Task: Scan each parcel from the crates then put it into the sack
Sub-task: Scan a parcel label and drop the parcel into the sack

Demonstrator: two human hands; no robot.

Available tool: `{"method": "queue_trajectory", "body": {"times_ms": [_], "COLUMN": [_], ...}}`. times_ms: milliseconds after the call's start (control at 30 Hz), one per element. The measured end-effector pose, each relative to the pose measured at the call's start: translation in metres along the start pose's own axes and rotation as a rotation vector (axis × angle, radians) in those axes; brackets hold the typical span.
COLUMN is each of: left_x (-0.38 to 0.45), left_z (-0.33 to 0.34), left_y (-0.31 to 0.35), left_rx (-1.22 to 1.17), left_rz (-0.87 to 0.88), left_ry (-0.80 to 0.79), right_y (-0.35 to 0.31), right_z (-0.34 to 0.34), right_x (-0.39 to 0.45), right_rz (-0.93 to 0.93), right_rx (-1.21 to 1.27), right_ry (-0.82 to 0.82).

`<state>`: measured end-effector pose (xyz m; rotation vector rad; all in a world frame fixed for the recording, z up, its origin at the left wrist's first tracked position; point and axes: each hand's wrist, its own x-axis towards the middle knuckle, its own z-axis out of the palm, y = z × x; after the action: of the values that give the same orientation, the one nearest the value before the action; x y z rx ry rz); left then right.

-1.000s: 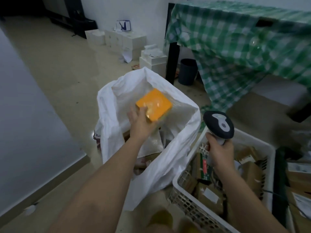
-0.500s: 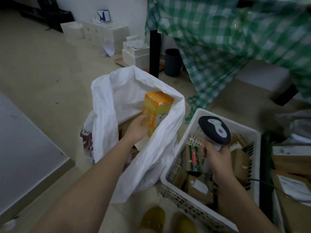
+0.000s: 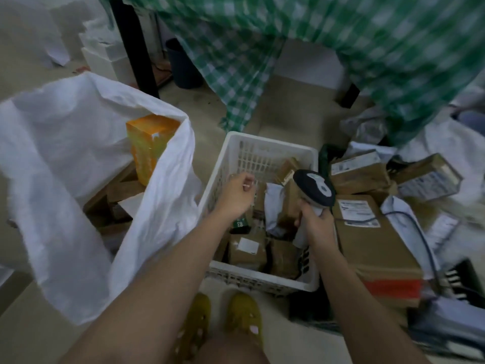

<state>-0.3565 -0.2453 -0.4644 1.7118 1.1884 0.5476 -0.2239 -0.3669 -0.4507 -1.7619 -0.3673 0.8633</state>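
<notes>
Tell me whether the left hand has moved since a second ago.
Yes. The left hand let go of the orange box in the sack and moved right, over the white crate.

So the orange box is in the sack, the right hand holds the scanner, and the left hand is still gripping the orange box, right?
Not quite. In the head view the left hand holds nothing and hangs over the white crate. The orange box does sit in the sack, and the right hand does hold the scanner.
</notes>
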Motion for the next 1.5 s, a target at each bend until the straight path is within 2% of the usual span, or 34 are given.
{"method": "queue_trajectory", "body": {"times_ms": [133,267,500,667,733,833,900,967,1033,1100,1200,1267,1333,1400,1500], "left_x": [0.032,0.065,0.12,0.137,0.127,0.115,0.105,0.103,0.104,0.103,0.091,0.076,0.057,0.031,-0.012], "left_z": [0.062,0.105,0.164,0.175,0.167,0.166,0.168,0.17,0.165,0.151,0.111,0.077,0.044,0.015,-0.021], "left_y": [-0.019,-0.03,-0.052,-0.095,-0.085,-0.08,-0.077,-0.075,-0.076,-0.073,-0.057,-0.042,-0.035,-0.029,-0.028], "left_rx": [0.074,0.113,0.077,0.04,0.156,0.421,0.563,0.607,0.469,0.219,-0.048,-0.162,-0.16,-0.036,0.421], "left_rz": [-0.051,-0.08,-0.196,-0.114,-0.035,0.104,0.094,0.04,-0.017,-0.088,-0.09,-0.078,-0.025,0.094,0.286], "left_ry": [-0.138,-0.252,-0.353,-0.211,-0.131,-0.102,-0.138,-0.193,-0.189,-0.144,-0.099,-0.135,-0.161,-0.153,-0.169], "right_y": [0.01,0.013,0.02,0.024,0.025,0.023,0.023,0.022,0.022,0.02,0.018,0.015,0.006,-0.007,-0.023], "right_z": [-0.011,-0.015,-0.005,-0.003,-0.003,-0.003,-0.002,-0.002,-0.002,-0.003,-0.003,-0.002,0.002,0.006,0.008], "right_x": [0.039,0.075,0.127,0.142,0.143,0.14,0.138,0.135,0.13,0.126,0.112,0.098,0.078,0.054,0.019], "right_rz": [0.015,0.001,0.058,0.101,0.108,0.124,0.133,0.133,0.117,0.103,0.107,0.092,0.057,0.021,-0.029], "right_rx": [0.048,0.108,0.179,0.24,0.257,0.282,0.297,0.293,0.279,0.253,0.211,0.197,0.183,0.184,0.176], "right_ry": [0.066,0.058,0.121,0.134,0.139,0.125,0.124,0.129,0.129,0.117,0.097,0.091,0.068,0.035,0.047]}}
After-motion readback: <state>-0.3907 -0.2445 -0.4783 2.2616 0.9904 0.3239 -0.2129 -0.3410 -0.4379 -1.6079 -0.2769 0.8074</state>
